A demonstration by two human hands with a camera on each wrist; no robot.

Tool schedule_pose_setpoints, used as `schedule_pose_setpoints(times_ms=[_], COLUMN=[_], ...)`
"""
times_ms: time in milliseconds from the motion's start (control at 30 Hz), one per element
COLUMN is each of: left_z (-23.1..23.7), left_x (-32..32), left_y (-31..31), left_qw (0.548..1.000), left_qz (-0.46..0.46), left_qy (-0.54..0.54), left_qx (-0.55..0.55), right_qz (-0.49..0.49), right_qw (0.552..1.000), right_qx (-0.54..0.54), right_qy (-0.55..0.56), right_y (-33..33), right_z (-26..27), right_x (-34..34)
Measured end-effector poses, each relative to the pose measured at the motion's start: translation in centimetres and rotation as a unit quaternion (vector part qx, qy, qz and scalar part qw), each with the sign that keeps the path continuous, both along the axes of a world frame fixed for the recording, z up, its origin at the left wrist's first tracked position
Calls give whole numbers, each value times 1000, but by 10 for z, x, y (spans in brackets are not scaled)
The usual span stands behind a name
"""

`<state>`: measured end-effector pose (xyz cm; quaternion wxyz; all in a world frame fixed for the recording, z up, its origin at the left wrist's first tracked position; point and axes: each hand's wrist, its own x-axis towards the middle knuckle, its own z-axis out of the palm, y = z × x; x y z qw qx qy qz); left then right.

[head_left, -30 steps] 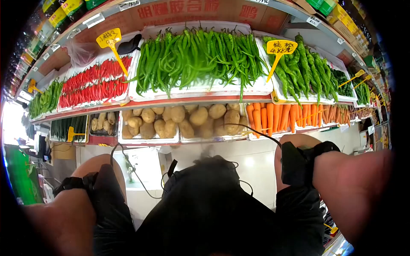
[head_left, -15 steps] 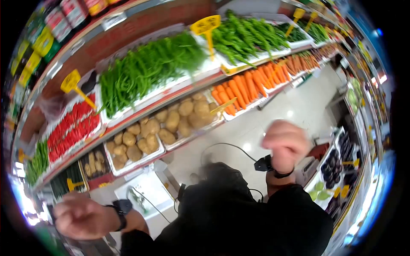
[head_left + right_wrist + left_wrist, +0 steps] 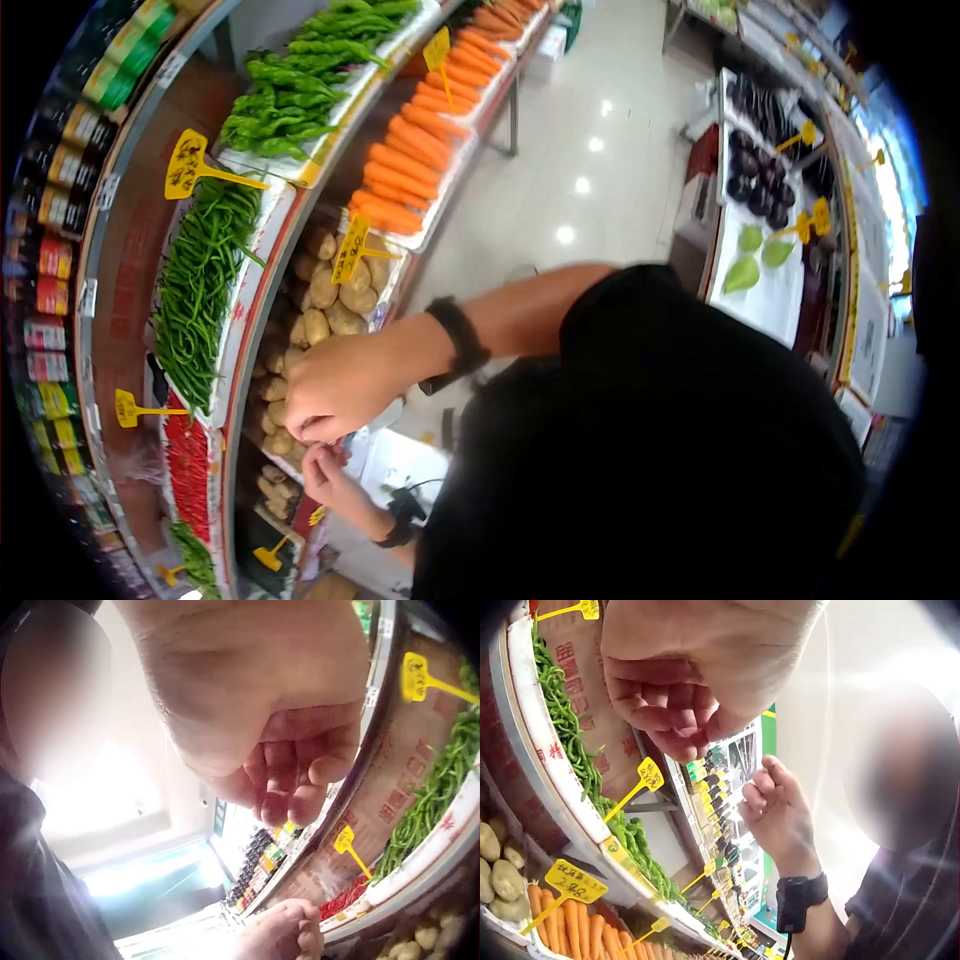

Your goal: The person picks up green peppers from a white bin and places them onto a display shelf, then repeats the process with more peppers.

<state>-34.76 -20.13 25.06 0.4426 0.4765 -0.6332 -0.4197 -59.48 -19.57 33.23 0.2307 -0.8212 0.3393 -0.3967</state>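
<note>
In the head view my right hand [image 3: 345, 385] is held in front of the potatoes [image 3: 330, 300], with a black strap on its wrist. My left hand [image 3: 335, 485] is just below it, close to its fingertips. The left wrist view has the left hand [image 3: 697, 675] with fingers loosely bent and nothing in them, and the right hand raised farther off. Loosely bent, too, are the right hand's fingers [image 3: 281, 780] in the right wrist view, with no object in the palm. Carrots [image 3: 410, 160] lie in white trays beyond the potatoes.
On the upper shelf are long green peppers [image 3: 205, 285] and red chillies [image 3: 187, 460], with yellow price tags [image 3: 187, 165] among them. Bottled goods [image 3: 60, 210] line the far left. Across a tiled aisle [image 3: 570, 150], eggplants [image 3: 760, 180] lie on another stand.
The head view has swung to the right, so the shelf now runs up the left side. From wide apart, both hands have come together in front of the potatoes.
</note>
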Motion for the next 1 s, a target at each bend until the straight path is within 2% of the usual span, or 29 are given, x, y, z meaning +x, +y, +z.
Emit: schedule_pose_setpoints(times_ms=[33,100,167,200,233,400,467,567,700,767,833,1000], left_z=[-8,-1,-6,-6,-6,-3,-6,-28,-69,-98,-130,-200], left_x=[-2,-18,-20,-27,-31,-22,-7,25,76,105,136,210], left_y=[2,19,29,39,44,84,99,119,149,173,199,264], left_qw=[1000,997,997,998,999,993,987,978,939,914,900,859], left_qz=[-9,34,26,31,28,106,148,204,320,367,397,442], left_qy=[21,-68,-65,-38,-4,-42,-59,-48,-126,-170,-168,-187], left_qx=[4,-21,-34,-27,-22,25,30,17,29,27,69,176], right_qz=[11,46,42,25,46,100,125,164,189,186,168,195], right_qw=[1000,998,997,993,993,989,982,970,953,946,931,873], right_qx=[-23,-11,-6,6,30,107,139,182,227,255,309,433], right_qy=[4,-34,-58,-116,-108,-5,-10,14,62,78,101,112], right_y=[-1,5,10,21,25,38,37,32,26,22,14,-8], right_z=[3,3,-10,-13,-18,-42,-45,-55,-70,-91,-123,-243], right_x=[-2,-15,-21,-26,-27,-26,-19,5,44,61,80,146])
